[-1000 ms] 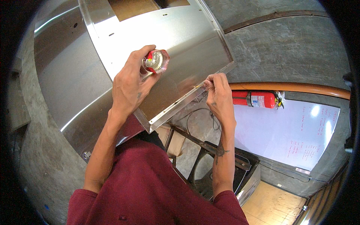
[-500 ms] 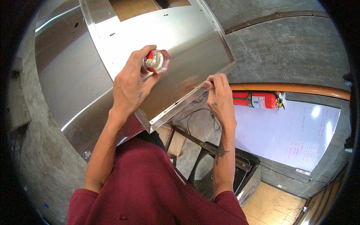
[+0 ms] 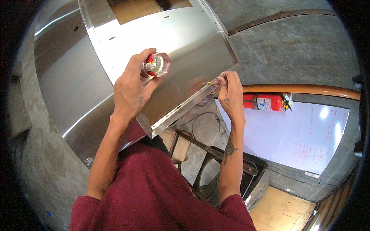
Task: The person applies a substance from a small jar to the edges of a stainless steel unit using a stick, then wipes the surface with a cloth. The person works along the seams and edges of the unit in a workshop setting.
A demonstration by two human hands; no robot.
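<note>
My left hand grips a small clear container with a faceted end and a red label, above a shiny sheet-metal panel. At the panel's near right edge, my right hand has its fingers pinched together. Between the fingertips shows a thin thing with a yellowish tip, too small to name. It sits close to the folded metal rim, which carries a pale strip with small dark spots. Most of the container's side is hidden by my left fingers.
A red fire extinguisher hangs right of my right hand, by an orange pipe. Beyond is a whiteboard with writing. Below the panel stand a dark metal frame and a loose cable. A cutout opens in the panel's far part.
My right hand has moved slightly right and up along the metal rim, its fingers still pinched. My left hand and the container have shifted slightly left in the picture.
</note>
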